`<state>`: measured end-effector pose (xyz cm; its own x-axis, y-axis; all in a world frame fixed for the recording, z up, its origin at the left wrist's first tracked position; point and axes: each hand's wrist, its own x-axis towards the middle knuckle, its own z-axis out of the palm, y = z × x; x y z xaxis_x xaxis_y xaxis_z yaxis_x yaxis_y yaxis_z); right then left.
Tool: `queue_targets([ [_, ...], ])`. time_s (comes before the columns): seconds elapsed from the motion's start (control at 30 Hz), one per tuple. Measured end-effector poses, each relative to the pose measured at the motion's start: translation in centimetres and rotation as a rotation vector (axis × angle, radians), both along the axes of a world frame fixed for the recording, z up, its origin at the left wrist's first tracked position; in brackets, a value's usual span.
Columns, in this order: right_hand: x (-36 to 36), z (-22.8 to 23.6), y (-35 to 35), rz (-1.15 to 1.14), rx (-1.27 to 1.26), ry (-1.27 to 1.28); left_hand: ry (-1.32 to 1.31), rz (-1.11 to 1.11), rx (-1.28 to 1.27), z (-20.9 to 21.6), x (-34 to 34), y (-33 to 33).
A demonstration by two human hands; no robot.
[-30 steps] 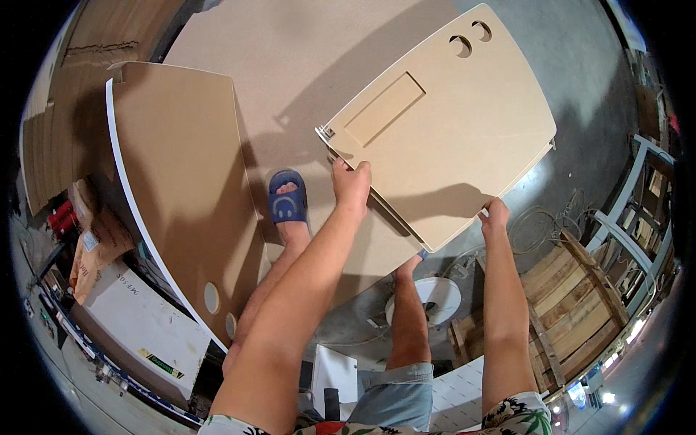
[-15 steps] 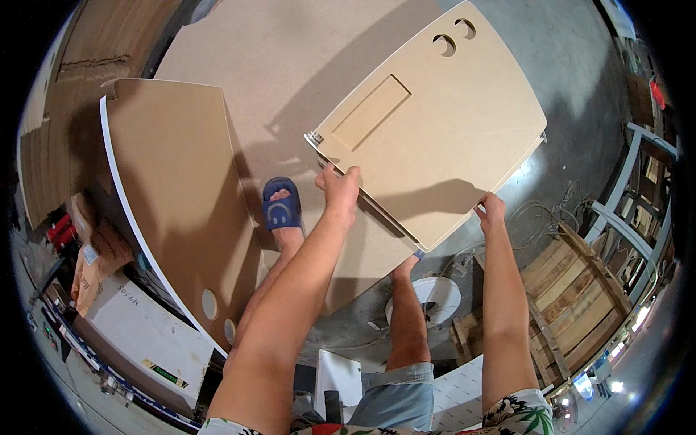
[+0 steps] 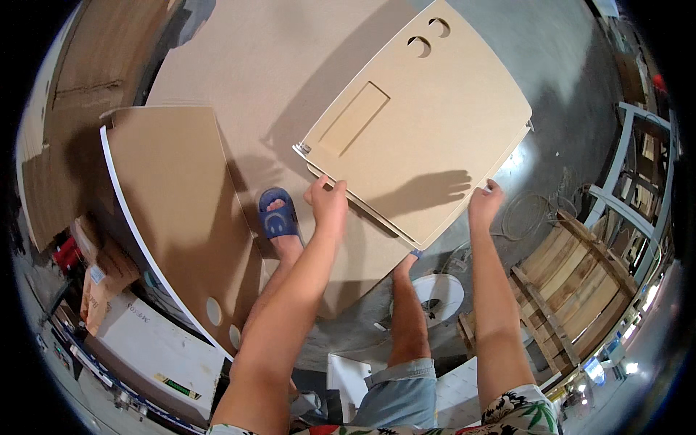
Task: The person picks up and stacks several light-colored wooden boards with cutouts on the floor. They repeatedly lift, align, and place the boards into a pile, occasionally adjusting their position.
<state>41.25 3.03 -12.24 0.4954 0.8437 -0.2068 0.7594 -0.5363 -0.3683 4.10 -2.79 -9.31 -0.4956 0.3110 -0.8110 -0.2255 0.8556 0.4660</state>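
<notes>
A large tan board with a pale edge [image 3: 428, 130] lies at a slant before me, with a shallow rectangular recess, two round cut-outs and small metal fittings at two corners. My left hand [image 3: 328, 206] is at its near-left edge, thumb and fingers apart. My right hand [image 3: 485, 206] is just beside its right edge, fingers loosely parted. A shadow of a hand with spread fingers falls across the board. A thin second edge shows under the board's near-left side.
A folded brown panel with a white edge [image 3: 174, 210] stands left of my sandalled foot [image 3: 278, 217]. At right are a wooden pallet [image 3: 580, 290] and a grey metal frame [image 3: 616, 196]. A white disc [image 3: 444, 290] and cables [image 3: 525, 214] lie on the floor.
Both hands have drawn back slightly from the board's edges and their fingers have loosened. The whole view has shifted a little, with the board now further left in it.
</notes>
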Motion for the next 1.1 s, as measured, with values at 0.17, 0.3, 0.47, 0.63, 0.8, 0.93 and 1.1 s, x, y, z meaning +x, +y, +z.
queue_targets([
  [0.17,-4.5,-1.1,-5.0,0.034,-0.012,0.186,0.161,-0.117,0.193,1.9,-2.0,-3.0],
  [0.3,-6.3,-3.4,-10.1,-0.232,-0.025,0.166,0.452,-0.517,0.247,3.3,-4.9,-0.5],
  [0.47,-10.0,-1.2,-10.9,-0.193,0.014,0.086,0.589,-0.875,0.32,-3.0,-9.8,4.5],
  [0.63,-8.3,-3.5,-12.2,-0.411,-0.02,0.209,0.36,-1.065,0.012,-4.2,-9.0,10.5],
  [0.8,-5.0,-3.3,-10.9,-0.667,-0.063,0.91,0.444,-1.104,0.034,-5.4,-9.9,10.6],
  [0.93,-4.7,-3.4,-11.2,-0.634,-0.007,0.905,0.337,-1.048,0.028,-5.1,-10.1,10.6],
  [1.1,-5.4,-4.0,-11.8,-0.427,-0.124,0.443,0.457,-1.118,0.064,-4.9,-9.6,10.8],
])
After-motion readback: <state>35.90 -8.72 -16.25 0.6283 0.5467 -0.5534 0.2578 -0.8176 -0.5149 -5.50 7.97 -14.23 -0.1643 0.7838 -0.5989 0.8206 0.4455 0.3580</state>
